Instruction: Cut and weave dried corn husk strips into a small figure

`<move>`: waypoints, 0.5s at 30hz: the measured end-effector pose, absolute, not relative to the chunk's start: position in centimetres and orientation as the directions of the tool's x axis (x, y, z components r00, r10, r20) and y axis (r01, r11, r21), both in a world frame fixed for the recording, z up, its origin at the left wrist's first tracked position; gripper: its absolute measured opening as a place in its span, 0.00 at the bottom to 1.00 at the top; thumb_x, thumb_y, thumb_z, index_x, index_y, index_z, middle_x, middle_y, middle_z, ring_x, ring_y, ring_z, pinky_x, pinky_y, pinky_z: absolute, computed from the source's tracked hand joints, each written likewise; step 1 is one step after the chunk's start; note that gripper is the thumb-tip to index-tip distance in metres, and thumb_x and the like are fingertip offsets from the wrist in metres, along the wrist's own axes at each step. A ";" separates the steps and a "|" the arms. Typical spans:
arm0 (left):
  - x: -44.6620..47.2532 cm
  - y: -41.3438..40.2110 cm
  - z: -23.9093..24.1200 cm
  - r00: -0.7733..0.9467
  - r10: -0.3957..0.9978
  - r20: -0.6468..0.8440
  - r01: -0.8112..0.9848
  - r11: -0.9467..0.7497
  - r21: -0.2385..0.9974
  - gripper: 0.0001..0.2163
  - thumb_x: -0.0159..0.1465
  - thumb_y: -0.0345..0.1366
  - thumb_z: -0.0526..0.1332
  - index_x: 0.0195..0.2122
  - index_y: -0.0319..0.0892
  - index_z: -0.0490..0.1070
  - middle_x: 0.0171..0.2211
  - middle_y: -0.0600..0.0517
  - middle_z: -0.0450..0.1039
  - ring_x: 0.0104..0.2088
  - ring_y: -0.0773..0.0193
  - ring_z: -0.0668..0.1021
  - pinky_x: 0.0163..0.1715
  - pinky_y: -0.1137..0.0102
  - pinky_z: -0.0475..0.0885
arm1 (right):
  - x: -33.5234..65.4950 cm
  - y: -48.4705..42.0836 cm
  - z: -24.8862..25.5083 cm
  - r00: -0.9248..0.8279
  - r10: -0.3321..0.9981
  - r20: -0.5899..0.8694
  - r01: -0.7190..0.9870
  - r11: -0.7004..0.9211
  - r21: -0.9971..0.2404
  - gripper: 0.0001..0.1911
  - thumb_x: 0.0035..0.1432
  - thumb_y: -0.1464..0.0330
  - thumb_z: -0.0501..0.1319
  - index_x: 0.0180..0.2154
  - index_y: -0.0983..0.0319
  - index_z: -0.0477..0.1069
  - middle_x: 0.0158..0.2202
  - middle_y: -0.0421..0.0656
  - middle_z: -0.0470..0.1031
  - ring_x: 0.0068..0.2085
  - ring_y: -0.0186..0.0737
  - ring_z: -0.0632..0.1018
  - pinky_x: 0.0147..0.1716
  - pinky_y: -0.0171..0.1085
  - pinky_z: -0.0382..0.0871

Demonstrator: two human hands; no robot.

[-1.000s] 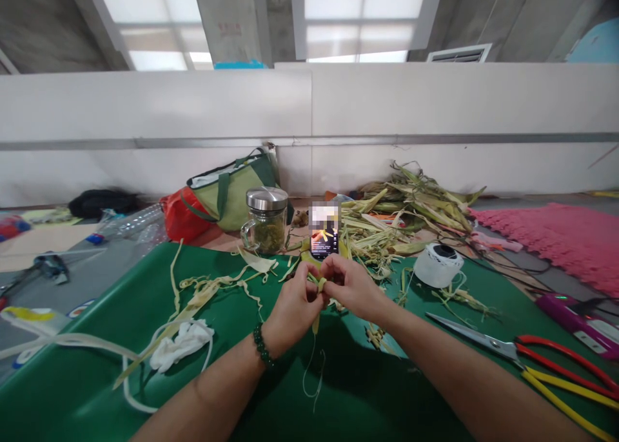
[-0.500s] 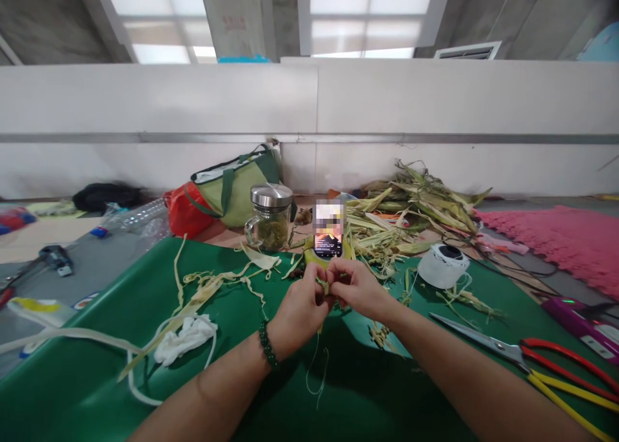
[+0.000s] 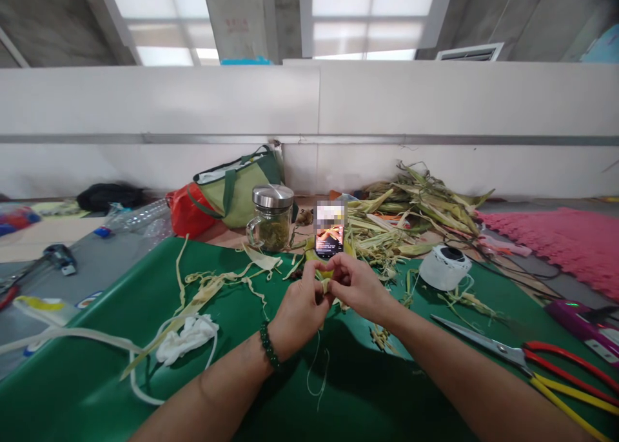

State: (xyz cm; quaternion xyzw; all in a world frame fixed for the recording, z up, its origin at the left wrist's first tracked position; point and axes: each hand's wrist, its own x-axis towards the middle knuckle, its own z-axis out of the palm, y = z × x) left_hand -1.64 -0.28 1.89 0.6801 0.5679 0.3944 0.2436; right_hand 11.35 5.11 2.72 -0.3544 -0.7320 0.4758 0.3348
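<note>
My left hand (image 3: 300,305) and my right hand (image 3: 358,287) meet in front of the phone, fingers pinched together. Between their fingertips is a small pale piece of corn husk (image 3: 326,285), held by both; most of it is hidden by the fingers. A thin white thread (image 3: 316,381) hangs below my left hand and curls over the green mat (image 3: 338,403). Just beyond the hands, the phone (image 3: 329,235) stands upright with its screen lit, against a yellow-green thing that is partly covered.
Behind the phone lies a heap of dry corn husks (image 3: 425,203). A lidded glass mug (image 3: 271,219) stands left of it, before a green bag (image 3: 242,190). On the right are a thread spool (image 3: 445,268) and large scissors (image 3: 522,358); at left, a crumpled white cloth (image 3: 187,340).
My fingers have shifted slightly around the husk piece, and more of its pale surface shows. The phone's picture has changed. The whole view has moved a little.
</note>
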 end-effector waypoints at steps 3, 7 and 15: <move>-1.8 -0.2 1.6 0.049 0.960 0.276 0.610 -0.248 0.753 0.17 0.55 0.26 0.57 0.45 0.43 0.57 0.20 0.57 0.71 0.23 0.62 0.74 0.25 0.73 0.61 | 11.5 5.2 3.2 -0.567 0.823 0.041 0.166 0.163 -0.972 0.07 0.41 0.75 0.57 0.26 0.61 0.61 0.17 0.32 0.66 0.18 0.29 0.69 0.18 0.29 0.62; -1.9 -0.3 1.3 0.057 0.958 0.279 0.588 -0.259 0.766 0.21 0.54 0.24 0.57 0.48 0.44 0.58 0.24 0.56 0.74 0.25 0.62 0.75 0.26 0.73 0.62 | 12.0 5.4 4.1 -0.610 0.788 -0.081 0.144 0.010 -0.990 0.08 0.40 0.73 0.59 0.28 0.63 0.66 0.18 0.34 0.70 0.21 0.33 0.74 0.22 0.31 0.67; -1.6 -0.1 0.8 0.087 0.962 0.259 0.493 -0.267 0.828 0.20 0.51 0.27 0.61 0.47 0.42 0.66 0.25 0.53 0.74 0.27 0.61 0.76 0.27 0.72 0.67 | 12.3 4.3 4.2 -0.601 0.751 0.274 0.292 0.526 -0.799 0.08 0.51 0.73 0.58 0.21 0.62 0.72 0.23 0.40 0.71 0.27 0.34 0.73 0.27 0.33 0.66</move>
